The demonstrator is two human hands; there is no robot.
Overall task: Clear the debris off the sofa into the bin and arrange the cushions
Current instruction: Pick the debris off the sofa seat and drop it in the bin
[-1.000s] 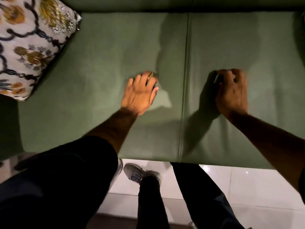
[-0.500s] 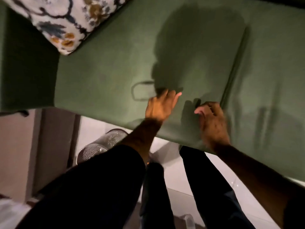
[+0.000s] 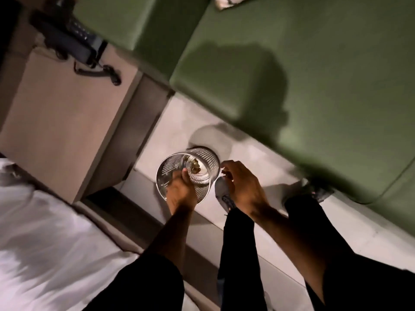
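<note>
A round metal mesh bin (image 3: 207, 157) stands on the pale floor just in front of the green sofa (image 3: 303, 86). Brownish debris (image 3: 195, 169) shows inside the bin. My left hand (image 3: 180, 190) reaches into the bin's mouth with its fingers pointing down beside that debris; its grip is hidden. My right hand (image 3: 241, 187) hovers at the bin's right rim, fingertips pinched on small dark bits of debris (image 3: 223, 173). Only a corner of a patterned cushion (image 3: 226, 2) shows at the top edge.
A wooden side table (image 3: 62, 122) with a black telephone (image 3: 74, 39) stands left of the sofa. White bedding (image 3: 33, 243) fills the lower left. My grey shoe (image 3: 222, 195) rests right of the bin, below my right hand.
Both hands left the sofa seat and swung down left to the bin on the floor. The view turned with them, so the bin is now at the centre.
</note>
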